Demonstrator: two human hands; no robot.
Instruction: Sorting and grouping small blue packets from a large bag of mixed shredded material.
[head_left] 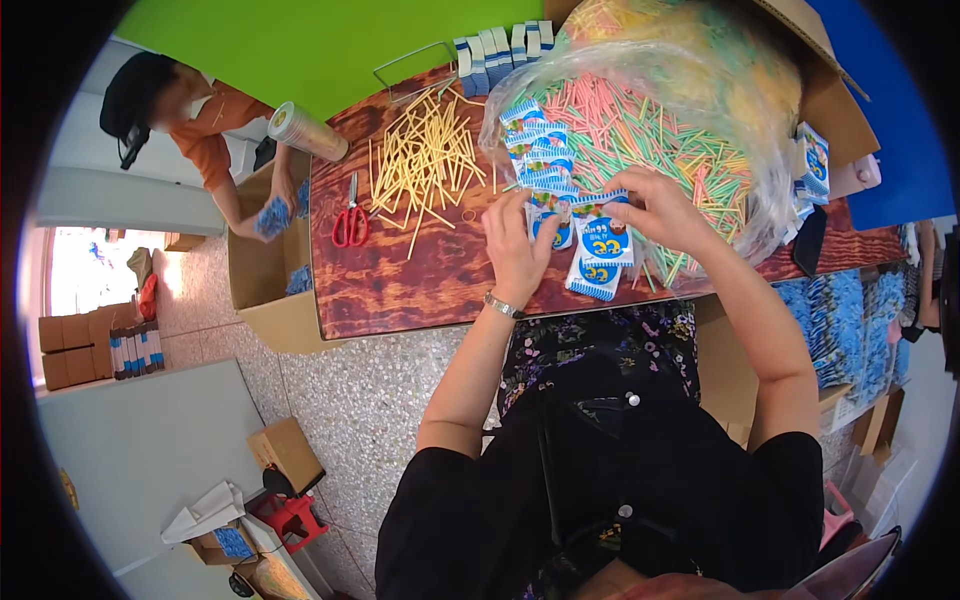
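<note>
At the front of the dark red wood-grain table (390, 290), my left hand (518, 245) curls its fingers and thumb around a small blue-and-white packet (563, 232). Close beside it, my right hand (665, 208) pinches the upper edge of another blue-and-white packet (603, 243). One more packet (592, 281) lies partly under that one, near the table edge. Beyond my left hand, several like packets (540, 150) overlap in a row. Pink, green and yellow thin sticks (625, 125) fill a clear plastic bag (775, 190) just past my hands.
Loose pale-yellow sticks (425, 160) lie left, beside red-handled scissors (351, 222) and a clear cylindrical tub (308, 132). A co-worker (200, 135) holds blue packets over a cardboard box (265, 290). Blue-and-white bundles (500, 55) stand at the back. Blue packets (845, 325) fill boxes at right.
</note>
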